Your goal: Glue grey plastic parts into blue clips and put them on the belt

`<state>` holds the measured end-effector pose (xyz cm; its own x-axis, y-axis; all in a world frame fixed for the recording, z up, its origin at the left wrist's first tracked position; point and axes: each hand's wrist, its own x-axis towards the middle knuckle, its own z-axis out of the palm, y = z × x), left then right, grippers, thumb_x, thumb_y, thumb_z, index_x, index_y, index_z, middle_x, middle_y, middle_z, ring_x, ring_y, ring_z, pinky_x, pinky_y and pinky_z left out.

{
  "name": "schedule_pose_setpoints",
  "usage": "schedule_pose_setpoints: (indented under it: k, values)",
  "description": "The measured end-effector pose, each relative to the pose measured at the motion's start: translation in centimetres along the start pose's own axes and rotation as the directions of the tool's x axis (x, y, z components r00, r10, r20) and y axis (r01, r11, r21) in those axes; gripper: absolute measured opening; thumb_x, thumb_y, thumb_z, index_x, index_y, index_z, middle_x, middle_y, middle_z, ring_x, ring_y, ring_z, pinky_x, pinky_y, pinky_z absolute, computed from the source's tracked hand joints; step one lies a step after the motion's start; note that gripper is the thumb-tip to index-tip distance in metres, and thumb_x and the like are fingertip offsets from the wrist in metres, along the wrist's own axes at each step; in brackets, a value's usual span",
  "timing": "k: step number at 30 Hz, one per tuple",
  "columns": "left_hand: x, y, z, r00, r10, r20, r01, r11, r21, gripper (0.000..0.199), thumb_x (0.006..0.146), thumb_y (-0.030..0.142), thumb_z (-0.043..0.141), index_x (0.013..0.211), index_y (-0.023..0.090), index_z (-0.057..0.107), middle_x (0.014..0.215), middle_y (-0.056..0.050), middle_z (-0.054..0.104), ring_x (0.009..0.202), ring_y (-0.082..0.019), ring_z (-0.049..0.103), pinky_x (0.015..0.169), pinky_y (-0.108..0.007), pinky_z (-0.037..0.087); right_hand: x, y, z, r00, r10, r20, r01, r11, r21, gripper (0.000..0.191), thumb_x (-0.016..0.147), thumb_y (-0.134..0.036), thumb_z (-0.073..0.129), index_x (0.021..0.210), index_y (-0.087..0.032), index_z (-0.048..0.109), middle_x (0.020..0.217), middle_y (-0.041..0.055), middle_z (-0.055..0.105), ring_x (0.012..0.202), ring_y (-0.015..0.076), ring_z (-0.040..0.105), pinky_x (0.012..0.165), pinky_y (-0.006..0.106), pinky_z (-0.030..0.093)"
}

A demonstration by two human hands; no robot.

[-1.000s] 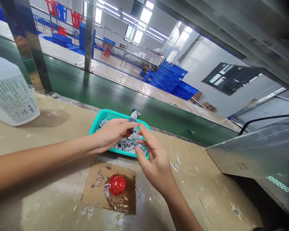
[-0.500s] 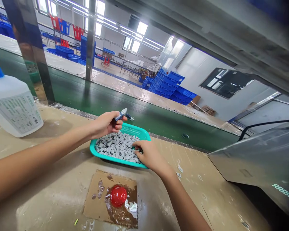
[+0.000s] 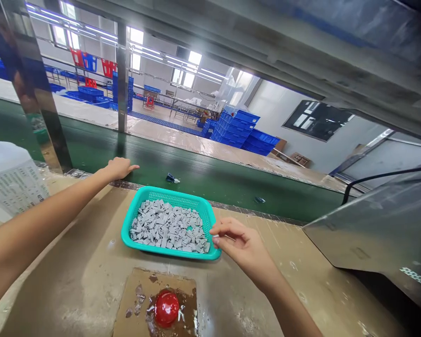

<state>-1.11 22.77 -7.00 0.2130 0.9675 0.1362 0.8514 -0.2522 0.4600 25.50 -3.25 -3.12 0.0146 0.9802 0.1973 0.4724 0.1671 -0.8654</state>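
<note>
My left hand (image 3: 120, 168) reaches over the near edge of the green conveyor belt (image 3: 210, 174), one digit stretched out to the right. It looks open; its other fingers are mostly hidden, and no part shows in it. My right hand (image 3: 240, 243) is at the right rim of a turquoise plastic basket (image 3: 126, 234), thumb and forefinger pinched on a small light-grey plastic piece (image 3: 215, 237), mostly covered by the fingertips. Many similar grey pieces (image 3: 168, 224) fill the basket. On the belt lie a dark part with a light tip (image 3: 172, 178) and another dark part (image 3: 259, 200).
A red dome (image 3: 166, 308) sits on a wet piece of cardboard (image 3: 126, 299) in front of the basket. At left stands a white bottle (image 3: 10, 173) beside a metal post (image 3: 44, 93). A metal panel (image 3: 379, 234) borders the right side.
My left hand has moved left and down to the belt; the grey-tipped dark part it held is out of sight. My right hand has come out of the basket pinching a small piece.
</note>
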Motion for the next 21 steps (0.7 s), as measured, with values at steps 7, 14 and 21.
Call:
schedule_pose_setpoints:
  k: [7,14,21]
  values:
    - [0.8,5.7,2.8,0.919,0.339,0.203,-0.347,0.938,0.007,0.052,0.073,0.013,0.049,0.124,0.022,0.041,0.135,-0.006,0.034,0.123,-0.02,0.031,0.1,-0.029,0.024,-3.0,0.2,0.2,0.98,0.198,0.012,-0.196,0.955,0.221,0.022,0.07,-0.034,0.065,0.08,-0.014,0.061,0.07,0.0055,0.061,0.063,0.0163,0.06,0.065,0.029,0.052]
    - [0.6,5.9,3.7,0.957,0.243,0.16,-0.195,0.943,-0.269,0.015,0.053,0.013,0.066,0.068,0.015,0.063,0.088,-0.008,0.063,0.102,-0.026,0.051,0.088,-0.027,0.036,-6.6,0.7,0.4,0.98,0.199,0.02,-0.199,0.977,0.071,0.015,0.075,-0.03,0.06,0.074,-0.015,0.057,0.067,0.0023,0.055,0.057,0.0114,0.053,0.051,0.02,0.045]
    - [-3.2,3.9,2.1,0.995,-0.026,0.098,0.096,0.538,-0.837,0.002,0.071,0.016,0.056,0.071,0.014,0.055,0.065,-0.002,0.056,0.066,-0.012,0.059,0.069,-0.024,0.049,-8.2,2.2,1.3,0.878,0.458,0.142,-0.475,0.871,0.128,0.027,0.068,-0.037,0.063,0.075,-0.012,0.057,0.057,0.0041,0.06,0.049,0.0115,0.053,0.051,0.022,0.044]
